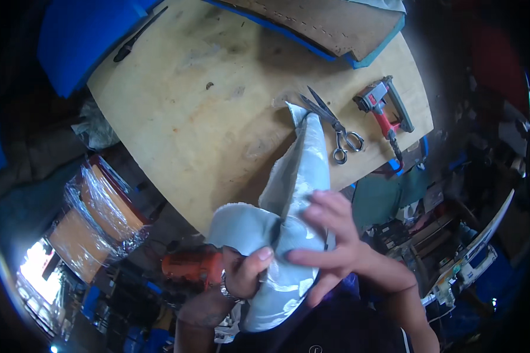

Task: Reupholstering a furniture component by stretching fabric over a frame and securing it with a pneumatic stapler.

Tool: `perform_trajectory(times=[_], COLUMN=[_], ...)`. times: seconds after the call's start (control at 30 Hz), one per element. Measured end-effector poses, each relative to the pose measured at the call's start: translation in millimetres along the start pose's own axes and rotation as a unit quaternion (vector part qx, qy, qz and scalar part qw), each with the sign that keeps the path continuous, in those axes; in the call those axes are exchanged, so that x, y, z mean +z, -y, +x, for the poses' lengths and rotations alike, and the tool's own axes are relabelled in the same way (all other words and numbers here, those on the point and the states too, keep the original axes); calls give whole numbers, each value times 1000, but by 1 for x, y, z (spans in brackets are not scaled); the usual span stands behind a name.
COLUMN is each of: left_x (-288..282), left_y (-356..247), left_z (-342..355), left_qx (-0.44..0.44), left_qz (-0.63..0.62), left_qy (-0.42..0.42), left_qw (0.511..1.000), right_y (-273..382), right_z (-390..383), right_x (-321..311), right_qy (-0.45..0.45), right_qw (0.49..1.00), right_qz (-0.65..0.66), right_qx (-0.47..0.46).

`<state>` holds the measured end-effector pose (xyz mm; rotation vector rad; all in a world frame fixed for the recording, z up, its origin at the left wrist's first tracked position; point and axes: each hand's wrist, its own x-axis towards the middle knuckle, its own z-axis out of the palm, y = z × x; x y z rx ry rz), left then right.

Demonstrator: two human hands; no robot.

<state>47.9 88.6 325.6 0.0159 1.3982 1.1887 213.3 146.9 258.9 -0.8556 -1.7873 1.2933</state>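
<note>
A light grey-blue piece of fabric (294, 188) hangs over the near edge of a plywood table (218, 100) and bunches up in front of me. My left hand (244, 273), with a ring on it, grips the bunched lower part with the thumb on top. My right hand (330, 238) lies against the fabric from the right, fingers spread and pressing on it. The fabric's far tip rests on the table beside a pair of scissors (333, 126).
A red and grey staple gun (386, 109) lies at the table's right end. Brown board on blue foam (330, 29) sits at the far edge. An orange power tool (191, 265) and plastic-wrapped furniture (100, 217) stand below left. Clutter fills the right side.
</note>
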Motion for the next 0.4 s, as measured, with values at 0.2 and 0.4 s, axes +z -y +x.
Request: perform_trajectory(times=[0.2,0.4], left_x=[17,-10], left_y=[9,-9], left_z=[-3,-14], left_qx=[35,-130], left_qz=[-48,-48], left_qy=[-26,-14], left_qw=[998,990], right_y=[24,34], right_z=[30,37], right_x=[-2,-1], right_qy=[91,151], right_qw=[995,988], right_qz=[-15,-32], right_qx=[-43,-28])
